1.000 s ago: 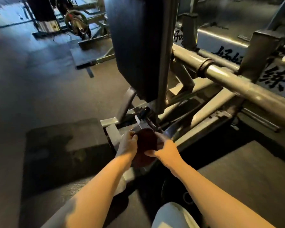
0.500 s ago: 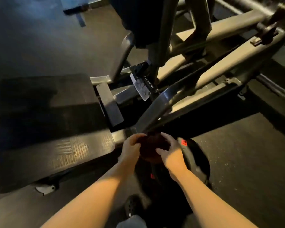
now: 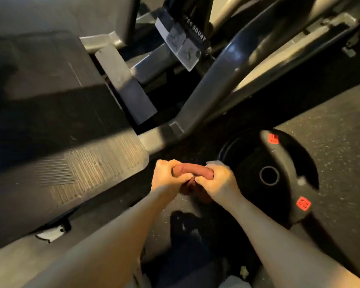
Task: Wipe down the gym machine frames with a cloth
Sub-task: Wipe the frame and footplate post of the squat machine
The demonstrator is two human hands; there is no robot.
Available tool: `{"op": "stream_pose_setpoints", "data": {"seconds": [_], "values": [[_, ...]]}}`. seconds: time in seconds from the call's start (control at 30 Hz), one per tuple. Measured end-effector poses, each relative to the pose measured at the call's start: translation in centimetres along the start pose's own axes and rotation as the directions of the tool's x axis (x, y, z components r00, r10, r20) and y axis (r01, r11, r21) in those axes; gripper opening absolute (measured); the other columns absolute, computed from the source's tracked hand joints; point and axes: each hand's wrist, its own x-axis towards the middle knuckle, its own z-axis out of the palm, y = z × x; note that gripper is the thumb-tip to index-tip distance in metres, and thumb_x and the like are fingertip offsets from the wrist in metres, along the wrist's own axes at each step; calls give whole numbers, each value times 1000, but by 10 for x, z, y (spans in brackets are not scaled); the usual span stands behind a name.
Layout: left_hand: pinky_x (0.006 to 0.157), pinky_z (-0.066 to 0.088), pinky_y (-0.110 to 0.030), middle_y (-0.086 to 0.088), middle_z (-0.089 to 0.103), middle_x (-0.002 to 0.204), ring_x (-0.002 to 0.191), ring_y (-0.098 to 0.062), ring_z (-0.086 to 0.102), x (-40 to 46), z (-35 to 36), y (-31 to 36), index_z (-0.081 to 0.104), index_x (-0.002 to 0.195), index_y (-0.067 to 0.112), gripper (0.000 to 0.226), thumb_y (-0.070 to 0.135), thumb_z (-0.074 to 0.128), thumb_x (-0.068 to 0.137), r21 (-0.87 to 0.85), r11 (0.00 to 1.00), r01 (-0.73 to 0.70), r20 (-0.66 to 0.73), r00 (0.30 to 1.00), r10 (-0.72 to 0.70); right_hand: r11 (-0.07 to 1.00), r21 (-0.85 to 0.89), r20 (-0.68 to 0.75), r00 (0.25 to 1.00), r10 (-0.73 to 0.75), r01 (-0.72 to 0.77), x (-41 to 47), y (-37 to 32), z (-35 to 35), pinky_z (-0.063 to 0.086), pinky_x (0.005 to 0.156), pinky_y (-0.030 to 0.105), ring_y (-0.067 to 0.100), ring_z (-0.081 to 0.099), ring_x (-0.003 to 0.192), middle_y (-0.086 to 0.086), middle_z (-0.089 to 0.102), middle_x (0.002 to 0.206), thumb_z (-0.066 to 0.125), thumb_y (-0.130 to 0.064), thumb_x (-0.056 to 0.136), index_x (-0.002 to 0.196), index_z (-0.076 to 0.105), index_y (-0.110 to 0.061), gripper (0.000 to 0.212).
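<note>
Clearly soft, light and floppy, cloth [image 3: 192,173] bunched between left hand [image 3: 169,176] and right hand [image 3: 217,179], both curled tight round it, near frame [image 3: 212,88], probably best kept gripped at folded ends.

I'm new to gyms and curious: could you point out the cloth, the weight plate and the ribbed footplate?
cloth [image 3: 192,171], head view: the rolled top edge between both hands.
weight plate [image 3: 247,163], head view: its black face, left of the hole.
ribbed footplate [image 3: 96,163], head view: the lit grooved corner.
</note>
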Motion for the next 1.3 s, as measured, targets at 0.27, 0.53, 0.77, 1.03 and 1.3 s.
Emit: {"op": "stream_pose_setpoints", "data": {"seconds": [0.27, 0.53, 0.77, 1.03, 1.3], "values": [[76, 50, -31, 3, 60, 87, 84, -16, 59, 91, -96, -80, 53, 94, 18, 14, 29, 61, 94, -156, 988, 14, -127, 991, -34, 789, 582, 107, 980, 165, -196, 76, -66, 126, 56, 86, 32, 14, 66, 102, 5, 64, 115, 72, -10, 86, 134, 41, -22, 58], [64, 51, -12, 4, 67, 101, 92, -8, 67, 154, -152, -104, 55, 113, 16, 35, 2, 70, 85, -413, 910, 21, -115, 990, -75, 833, 553, 38, 999, -26, 1, 144, -111, 187, 53, 78, 14, 2, 59, 107, -11, 53, 119, 75, -3, 81, 136, 37, -27, 71], [83, 58, -38, -7, 69, 108, 99, -19, 68, 212, -140, -67, 57, 114, 18, 30, 0, 61, 91, -589, 802, -98, -150, 989, 11, 899, 388, -119, 978, -172, 205, 203, -115, 161, 47, 87, 8, -4, 55, 112, -18, 52, 125, 73, -6, 82, 137, 36, -37, 73], [92, 53, -37, -7, 67, 110, 103, -20, 65, 295, -125, 67, 54, 112, 25, 33, 2, 61, 91, -566, 687, -457, -332, 888, 318, 863, 109, -430, 806, -407, 494, 294, -148, 52, 40, 106, 23, 0, 42, 127, -7, 45, 142, 70, -16, 86, 148, 30, -27, 74], [85, 57, -35, 0, 65, 116, 105, -14, 64, 303, -132, 181, 49, 132, 21, 44, 15, 64, 91, -596, 452, -663, -480, 746, 461, 737, -314, -689, 390, -611, 599, 311, -190, -50, 52, 86, 24, 10, 56, 110, -1, 55, 124, 54, -45, 93, 135, 45, -19, 50]]}}
